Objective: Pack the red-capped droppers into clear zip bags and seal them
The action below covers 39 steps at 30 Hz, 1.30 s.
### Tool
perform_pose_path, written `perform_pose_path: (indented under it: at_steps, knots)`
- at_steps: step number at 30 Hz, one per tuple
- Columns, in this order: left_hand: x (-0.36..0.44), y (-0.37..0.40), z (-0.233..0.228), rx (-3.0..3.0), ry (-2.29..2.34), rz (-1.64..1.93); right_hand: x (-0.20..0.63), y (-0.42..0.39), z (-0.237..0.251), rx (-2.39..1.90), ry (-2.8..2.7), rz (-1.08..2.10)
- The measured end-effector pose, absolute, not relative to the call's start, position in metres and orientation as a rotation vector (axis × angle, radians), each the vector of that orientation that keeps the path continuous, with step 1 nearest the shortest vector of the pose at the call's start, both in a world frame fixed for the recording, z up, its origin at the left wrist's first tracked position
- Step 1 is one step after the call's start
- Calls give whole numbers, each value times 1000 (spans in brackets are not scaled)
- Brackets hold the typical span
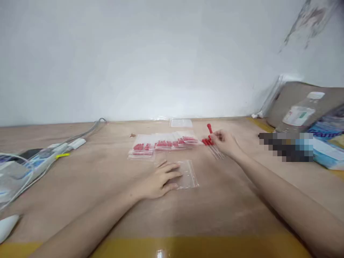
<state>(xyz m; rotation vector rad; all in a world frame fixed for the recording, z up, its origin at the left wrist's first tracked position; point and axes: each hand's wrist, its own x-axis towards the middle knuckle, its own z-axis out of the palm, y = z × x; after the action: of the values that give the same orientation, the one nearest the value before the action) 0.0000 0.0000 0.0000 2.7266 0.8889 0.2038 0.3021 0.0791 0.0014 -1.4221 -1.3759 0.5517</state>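
Note:
My left hand [161,179] lies flat with fingers spread on a clear zip-lock bag [188,175] in the middle of the table. The bag looks flat, with its zip edge to the right. My right hand [225,143] is closed in a pinch on a dropper whose red bulb [209,128] sticks up past the fingertips. Just below and left of that hand lie several more droppers [216,152] with red bulbs and thin clear stems, partly covered by the fingers. Behind my left hand, filled zip-lock bags [163,144] holding red-bulbed pieces overlap in a row.
A clear flat packet [181,123] rests near the wall [161,64]. On the left are a power strip [44,161], cables and a white object [8,226]. A capped plastic bottle [301,113] and blue packages [329,154] stand at the right. Yellow tape [139,248] runs along the front edge.

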Motion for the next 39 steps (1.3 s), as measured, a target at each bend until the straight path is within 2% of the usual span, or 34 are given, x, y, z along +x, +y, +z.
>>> perform_pose_path:
  at_steps: [5, 15, 23, 33, 39]
  knots:
    - [9, 6, -11, 2659, 964, 288, 271, 47, -11, -1188, -1274, 925]
    - [9, 6, -14, 2680, 952, 336, 253, 32, -36, -1137, -1057, 1091]
    - [11, 6, -14, 2628, 900, 457, 247, 20, -33, -988, -888, 1425]
    - [10, 7, -14, 2607, 928, 471, 254, 13, -31, -779, -1242, 1723]
    - [11, 7, -14, 2607, 908, 507, 256, 14, -28, -822, -1463, 1715]
